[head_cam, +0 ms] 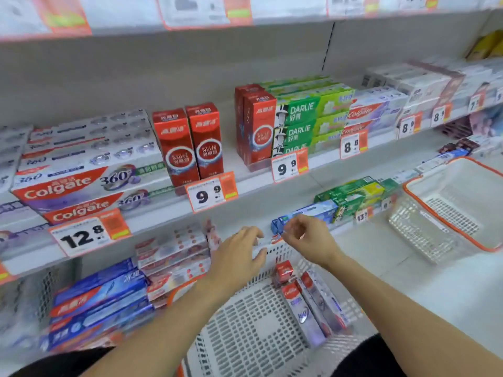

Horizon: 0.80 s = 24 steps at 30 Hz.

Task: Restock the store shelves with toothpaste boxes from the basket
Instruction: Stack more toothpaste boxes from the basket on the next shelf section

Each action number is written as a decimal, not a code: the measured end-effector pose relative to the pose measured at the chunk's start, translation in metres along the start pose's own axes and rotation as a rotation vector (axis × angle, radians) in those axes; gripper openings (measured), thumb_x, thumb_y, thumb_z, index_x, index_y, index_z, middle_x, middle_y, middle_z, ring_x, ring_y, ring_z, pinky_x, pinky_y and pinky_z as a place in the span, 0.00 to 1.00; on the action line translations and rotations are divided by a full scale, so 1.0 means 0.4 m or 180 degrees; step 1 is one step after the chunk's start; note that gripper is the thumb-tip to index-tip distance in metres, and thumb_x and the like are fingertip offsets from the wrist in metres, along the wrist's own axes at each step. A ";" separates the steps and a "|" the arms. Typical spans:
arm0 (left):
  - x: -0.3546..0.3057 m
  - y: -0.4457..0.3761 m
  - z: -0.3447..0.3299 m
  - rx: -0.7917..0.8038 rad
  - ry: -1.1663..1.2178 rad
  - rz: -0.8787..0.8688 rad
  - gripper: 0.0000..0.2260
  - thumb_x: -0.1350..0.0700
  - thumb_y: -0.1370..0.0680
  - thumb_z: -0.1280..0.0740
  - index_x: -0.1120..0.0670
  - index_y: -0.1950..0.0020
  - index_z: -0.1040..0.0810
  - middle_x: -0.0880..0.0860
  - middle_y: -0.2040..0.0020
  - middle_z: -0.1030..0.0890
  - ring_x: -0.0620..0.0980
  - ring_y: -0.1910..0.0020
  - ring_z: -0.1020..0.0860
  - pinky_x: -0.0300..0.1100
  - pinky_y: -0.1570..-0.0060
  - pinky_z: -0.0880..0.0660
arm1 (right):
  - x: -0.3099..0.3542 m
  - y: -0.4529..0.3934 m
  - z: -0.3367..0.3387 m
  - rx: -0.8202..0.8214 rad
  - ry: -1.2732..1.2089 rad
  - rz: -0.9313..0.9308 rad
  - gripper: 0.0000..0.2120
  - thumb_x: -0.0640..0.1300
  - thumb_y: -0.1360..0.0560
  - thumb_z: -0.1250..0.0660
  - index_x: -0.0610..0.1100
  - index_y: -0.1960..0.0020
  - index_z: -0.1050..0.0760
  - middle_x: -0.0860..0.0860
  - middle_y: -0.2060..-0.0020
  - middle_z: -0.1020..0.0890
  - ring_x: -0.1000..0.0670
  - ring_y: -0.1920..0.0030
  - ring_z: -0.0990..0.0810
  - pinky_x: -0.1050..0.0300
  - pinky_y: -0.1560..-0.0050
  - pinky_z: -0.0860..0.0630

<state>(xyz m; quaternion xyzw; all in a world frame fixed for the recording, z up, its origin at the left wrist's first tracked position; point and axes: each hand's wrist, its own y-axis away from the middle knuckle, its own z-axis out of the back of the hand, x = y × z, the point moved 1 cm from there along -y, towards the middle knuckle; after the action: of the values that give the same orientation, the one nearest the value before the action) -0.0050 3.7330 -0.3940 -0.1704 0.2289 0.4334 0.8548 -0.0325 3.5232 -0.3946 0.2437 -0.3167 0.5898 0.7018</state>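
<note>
Shelf [174, 210]: white and red toothpaste boxes stacked at left, two upright red boxes [190, 142] beside them.
My left hand [239, 254]: fingers spread and relaxed, reaching over the basket's far rim, holding nothing I can make out.
Basket [245, 336]: white, just below me, a few toothpaste boxes [307, 308] lying inside at right.
My right hand [307, 238]: near the left one, fingers curled; whether it pinches anything I cannot tell.
Second basket [451, 213]: white, orange-rimmed, far right.

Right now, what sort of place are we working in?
A shop's toothpaste aisle, most likely: shelves stacked with Colgate boxes and Darlie boxes, and price tags clipped along the edges.
</note>
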 end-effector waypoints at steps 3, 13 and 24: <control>0.060 0.036 -0.188 0.0779 0.0267 0.0633 0.11 0.48 0.19 0.35 0.52 0.39 0.25 0.50 0.43 0.21 0.50 0.53 0.23 0.46 0.52 0.25 | -0.164 0.038 -0.105 0.1085 0.0591 -0.0753 0.06 0.41 0.29 0.26 0.46 0.54 0.22 0.52 0.62 0.19 0.54 0.62 0.21 0.61 0.59 0.29; 0.161 0.105 -0.429 0.1306 0.1060 0.1569 0.14 0.49 0.19 0.34 0.53 0.36 0.27 0.48 0.44 0.25 0.49 0.50 0.24 0.42 0.51 0.27 | -0.464 -0.003 -0.348 0.1234 0.1101 -0.0828 0.32 0.39 0.30 0.28 0.51 0.28 0.32 0.48 0.29 0.32 0.42 0.33 0.27 0.45 0.40 0.23; 0.126 0.020 -0.247 0.0982 0.1620 0.1418 0.24 0.44 0.28 0.23 0.49 0.37 0.27 0.44 0.43 0.22 0.40 0.49 0.22 0.42 0.45 0.24 | -0.089 -0.155 -0.085 0.2671 0.0852 0.0189 0.15 0.53 0.28 0.24 0.52 0.46 0.25 0.55 0.54 0.19 0.54 0.57 0.20 0.59 0.54 0.26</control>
<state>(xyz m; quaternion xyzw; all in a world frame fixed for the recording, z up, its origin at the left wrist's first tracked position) -0.0094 3.7224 -0.5045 -0.0879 0.5282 0.5129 0.6710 0.0301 3.5121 -0.4418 0.4197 0.0371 0.7136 0.5596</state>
